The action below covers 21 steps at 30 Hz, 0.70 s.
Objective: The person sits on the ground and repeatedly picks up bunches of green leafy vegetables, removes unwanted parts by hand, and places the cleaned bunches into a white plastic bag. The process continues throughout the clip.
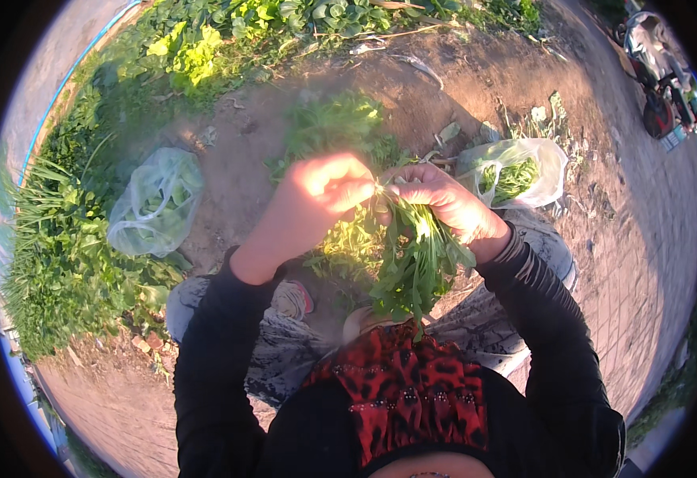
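My right hand (441, 201) is wrapped round a bunch of leafy greens (416, 275), whose long green leaves hang down toward my lap. The pale root ends of the bunch stick up between my two hands. There my left hand (331, 190), lit brightly by the sun, has its fingertips pinched together on the root ends, touching the right thumb and fingers. On the ground beyond and below my hands lie more loose greens (336, 127), partly hidden by the left hand and blurred.
A clear plastic bag of greens (157, 203) stands at the left. Another white plastic bag (554, 171), open and holding greens, lies at the right. Growing vegetables (69, 263) border the left and far sides. A stroller (659, 72) stands on the paving (643, 279) at the far right.
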### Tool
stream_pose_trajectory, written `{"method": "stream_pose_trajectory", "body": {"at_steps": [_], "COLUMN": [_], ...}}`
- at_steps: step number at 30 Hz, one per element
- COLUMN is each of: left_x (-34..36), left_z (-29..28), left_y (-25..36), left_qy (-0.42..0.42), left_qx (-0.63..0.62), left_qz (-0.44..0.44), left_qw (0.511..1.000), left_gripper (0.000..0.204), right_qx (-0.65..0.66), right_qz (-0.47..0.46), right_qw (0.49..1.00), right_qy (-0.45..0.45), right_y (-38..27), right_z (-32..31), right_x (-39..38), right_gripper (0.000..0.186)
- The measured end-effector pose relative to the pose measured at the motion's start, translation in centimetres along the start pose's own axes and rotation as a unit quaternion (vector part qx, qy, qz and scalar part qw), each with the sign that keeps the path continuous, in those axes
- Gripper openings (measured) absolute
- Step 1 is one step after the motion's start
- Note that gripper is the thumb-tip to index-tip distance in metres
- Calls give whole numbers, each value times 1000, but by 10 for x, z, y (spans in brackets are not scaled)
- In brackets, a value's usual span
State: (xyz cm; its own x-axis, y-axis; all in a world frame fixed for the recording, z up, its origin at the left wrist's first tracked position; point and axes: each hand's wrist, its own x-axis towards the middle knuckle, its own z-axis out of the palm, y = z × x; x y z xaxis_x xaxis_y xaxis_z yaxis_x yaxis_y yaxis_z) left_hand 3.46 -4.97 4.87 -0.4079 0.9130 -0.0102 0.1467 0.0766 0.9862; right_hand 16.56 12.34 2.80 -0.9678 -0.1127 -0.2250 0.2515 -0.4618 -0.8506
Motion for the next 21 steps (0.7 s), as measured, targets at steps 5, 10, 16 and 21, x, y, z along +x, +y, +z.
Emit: {"method": "stream_pose_trajectory", "body": {"at_steps": [5,10,16,21], "left_x": [1,1,1,2], "left_z": [-8,-3,4,-12], "left_y": [-9,-8,8,17], "left_qy": [100,141,17,89], "left_qx": [272,227,-45,-105], "left_qz": [45,103,-31,-120], "left_qw": [956,958,998,983], "left_gripper": [7,10,11,12], "right_qx": [16,118,73,-199], "right_qz": [-6,19,20,-95], "right_qw": [999,993,997,965], "right_qy": [-34,12,-4,145], "right_y": [-1,3,11,3], "right_z": [0,2,-5,-17], "right_x": [-1,-3,2,10], "right_gripper": [28,31,32,24]}}
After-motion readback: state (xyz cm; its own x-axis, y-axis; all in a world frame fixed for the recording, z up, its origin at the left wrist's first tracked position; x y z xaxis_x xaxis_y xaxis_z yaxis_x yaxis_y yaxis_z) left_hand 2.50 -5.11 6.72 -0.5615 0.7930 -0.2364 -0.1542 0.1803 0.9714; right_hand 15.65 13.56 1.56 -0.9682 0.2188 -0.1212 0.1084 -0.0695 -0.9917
